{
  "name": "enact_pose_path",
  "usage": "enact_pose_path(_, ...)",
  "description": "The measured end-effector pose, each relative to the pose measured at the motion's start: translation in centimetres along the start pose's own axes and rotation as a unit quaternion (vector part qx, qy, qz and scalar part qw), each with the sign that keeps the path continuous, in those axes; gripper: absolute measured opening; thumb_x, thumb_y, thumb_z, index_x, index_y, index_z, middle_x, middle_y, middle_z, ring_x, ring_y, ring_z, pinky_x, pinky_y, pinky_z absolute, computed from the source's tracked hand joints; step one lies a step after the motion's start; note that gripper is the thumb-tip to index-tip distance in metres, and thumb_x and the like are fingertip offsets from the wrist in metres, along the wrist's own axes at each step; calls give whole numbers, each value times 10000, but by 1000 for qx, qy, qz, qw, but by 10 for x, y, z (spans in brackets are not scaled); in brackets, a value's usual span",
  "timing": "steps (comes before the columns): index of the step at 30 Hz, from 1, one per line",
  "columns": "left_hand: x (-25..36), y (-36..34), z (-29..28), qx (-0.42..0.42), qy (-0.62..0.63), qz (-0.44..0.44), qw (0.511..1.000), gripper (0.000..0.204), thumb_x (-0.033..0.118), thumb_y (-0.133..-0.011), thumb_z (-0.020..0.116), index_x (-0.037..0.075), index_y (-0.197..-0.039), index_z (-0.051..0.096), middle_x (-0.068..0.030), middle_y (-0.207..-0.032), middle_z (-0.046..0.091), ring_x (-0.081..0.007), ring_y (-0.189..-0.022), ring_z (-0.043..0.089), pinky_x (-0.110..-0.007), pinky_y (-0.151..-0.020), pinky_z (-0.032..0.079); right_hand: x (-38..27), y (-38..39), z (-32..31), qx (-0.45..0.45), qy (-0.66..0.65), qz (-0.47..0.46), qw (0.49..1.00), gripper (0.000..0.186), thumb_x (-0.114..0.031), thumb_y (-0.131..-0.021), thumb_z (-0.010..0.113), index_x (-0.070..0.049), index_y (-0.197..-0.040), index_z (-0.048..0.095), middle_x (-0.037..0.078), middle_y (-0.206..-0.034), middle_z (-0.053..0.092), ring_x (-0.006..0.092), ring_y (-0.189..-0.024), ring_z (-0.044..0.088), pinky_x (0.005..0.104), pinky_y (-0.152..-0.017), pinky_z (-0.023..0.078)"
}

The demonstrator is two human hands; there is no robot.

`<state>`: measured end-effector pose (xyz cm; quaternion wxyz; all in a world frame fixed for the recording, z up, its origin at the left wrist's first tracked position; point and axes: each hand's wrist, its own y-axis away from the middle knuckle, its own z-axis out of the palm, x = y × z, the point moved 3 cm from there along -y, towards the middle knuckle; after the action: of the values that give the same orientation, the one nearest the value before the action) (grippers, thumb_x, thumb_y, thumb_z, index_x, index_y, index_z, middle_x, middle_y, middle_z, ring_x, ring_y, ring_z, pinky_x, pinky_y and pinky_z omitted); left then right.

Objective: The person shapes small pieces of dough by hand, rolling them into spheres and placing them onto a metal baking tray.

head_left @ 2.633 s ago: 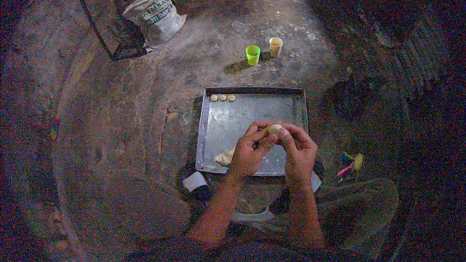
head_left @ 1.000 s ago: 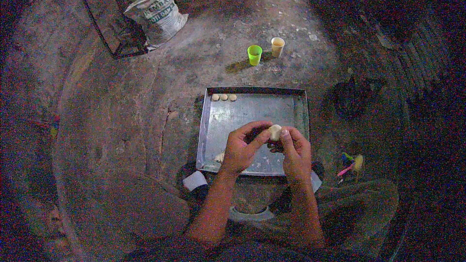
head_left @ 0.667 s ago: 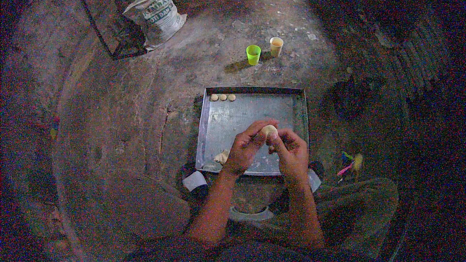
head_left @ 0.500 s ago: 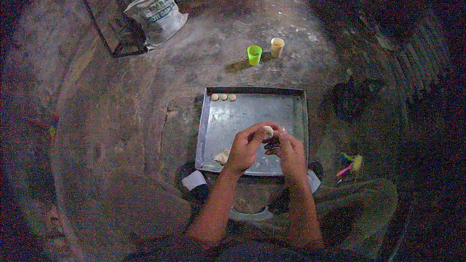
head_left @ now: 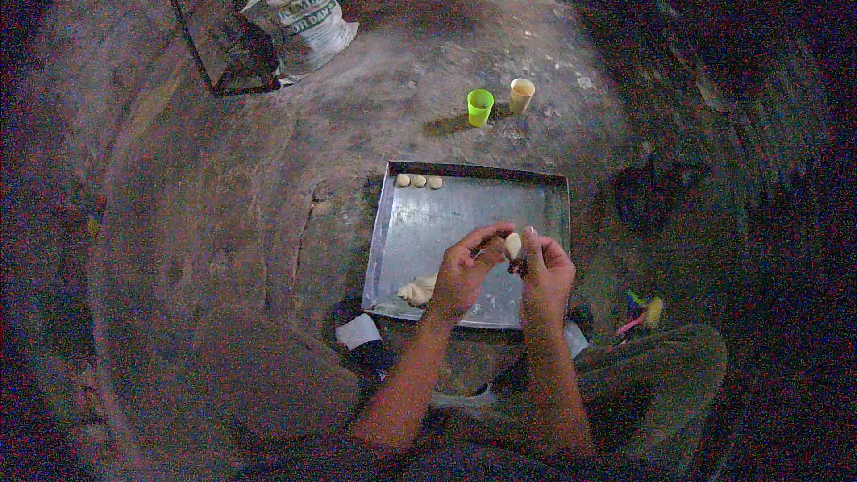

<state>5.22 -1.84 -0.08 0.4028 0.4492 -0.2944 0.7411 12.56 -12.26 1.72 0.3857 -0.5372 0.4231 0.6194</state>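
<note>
A small pale piece of dough [head_left: 513,245] is pinched between my two hands above the right part of a shallow metal tray [head_left: 378,241]. My left hand [head_left: 464,272] has its thumb and fingertips at the left side of the piece. From the other side my right hand [head_left: 546,278] grips it with thumb and fingers, some of which are hidden. A larger lump of dough [head_left: 416,291] lies in the tray's near left corner, partly behind my left hand. In the far left corner sit three small round dough balls [head_left: 420,181] in a row.
Beyond the tray, a green cup [head_left: 480,108] and a cream cup [head_left: 522,95] stand on the concrete floor. Farther left, a white sack [head_left: 308,22] leans by a dark frame [head_left: 192,27]. Colourful small items [head_left: 641,314] lie to the right, near my knee.
Both hands have shifted slightly right with the dough piece, and their fingers have turned it so it looks narrower and more upright. The whole view has also shifted a little.
</note>
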Motion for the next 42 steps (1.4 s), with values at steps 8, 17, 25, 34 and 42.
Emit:
enact_pose_path(8,19,0,-21,127,-137,-54,981,259,223,-932,680,13,-1085,687,-65,-953,711,-132,-831,660,-280,-755,545,-12,5,15,-51,51,-15,997,202,-190,-925,682,9,-960,691,87,-895,712,162,-762,673,315,-649,554)
enact_pose_path(17,31,-9,-2,74,-34,-28,996,285,209,-946,661,5,-1146,657,-66,-1036,698,-133,-919,652,-280,-809,539,-34,-7,9,-98,-39,-10,994,198,-199,-938,667,-7,-987,653,54,-859,668,127,-739,625,280,-654,521)
enact_pose_path(25,43,-24,2,80,-21,-21,996,263,222,-957,648,15,-1119,662,-49,-993,689,-109,-842,623,-260,-743,519,-55,-23,16,-122,102,-76,984,241,-264,-952,650,-43,-856,647,14,-780,639,86,-668,540,275,-581,427)
enact_pose_path(34,44,-29,0,87,-121,-34,988,306,276,-952,653,11,-1104,665,-34,-878,684,-101,-743,603,-251,-669,505,-54,-34,12,-88,38,19,995,313,-287,-989,589,-32,-825,665,2,-728,629,71,-617,530,243,-546,408)
enact_pose_path(42,45,-35,12,64,-138,-70,986,286,268,-957,646,2,-1055,682,-18,-818,671,-94,-694,587,-240,-657,487,-65,-37,14,-61,107,-72,990,291,-275,-976,602,-10,-895,690,36,-759,660,106,-664,564,289,-630,473)
